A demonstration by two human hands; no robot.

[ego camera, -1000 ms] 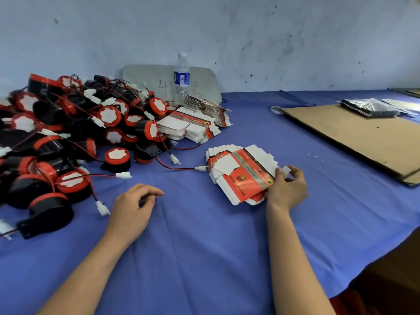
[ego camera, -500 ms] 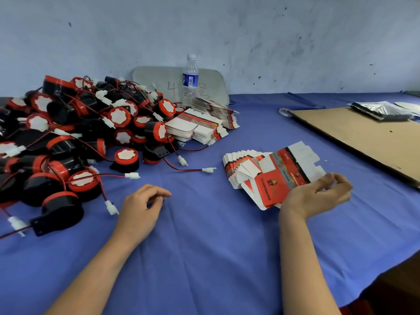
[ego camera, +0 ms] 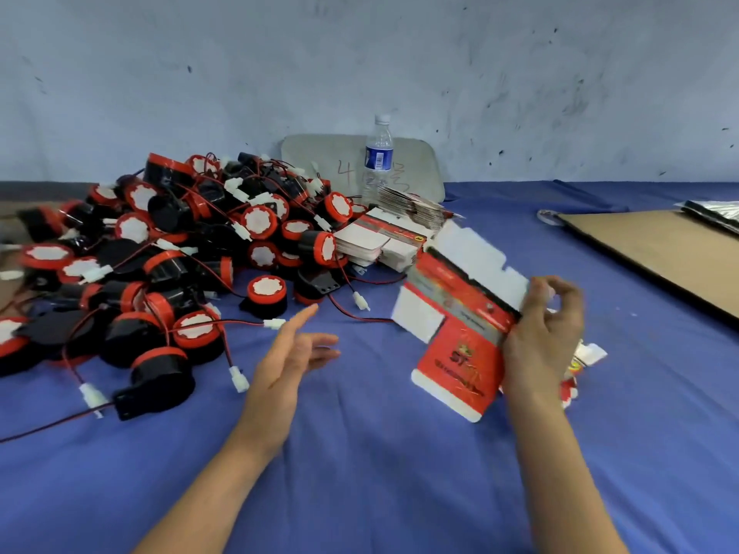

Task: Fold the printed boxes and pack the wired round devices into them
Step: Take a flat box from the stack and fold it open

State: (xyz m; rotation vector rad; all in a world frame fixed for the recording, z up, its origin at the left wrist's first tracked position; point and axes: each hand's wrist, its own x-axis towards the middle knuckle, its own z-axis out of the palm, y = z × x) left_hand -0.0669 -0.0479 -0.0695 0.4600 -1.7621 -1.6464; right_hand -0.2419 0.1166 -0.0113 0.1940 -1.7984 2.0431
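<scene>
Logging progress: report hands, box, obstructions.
Right hand grips printed box, unfolded. Left hand open, empty. Round devices piled left; one red wire beside box.

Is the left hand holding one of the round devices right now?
No, the left hand is open and empty, near the round devices.

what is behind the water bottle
A grey board stands against the wall behind the water bottle, with marks written on it. The bottle covers part of the writing, so it cannot be read whole.
</scene>
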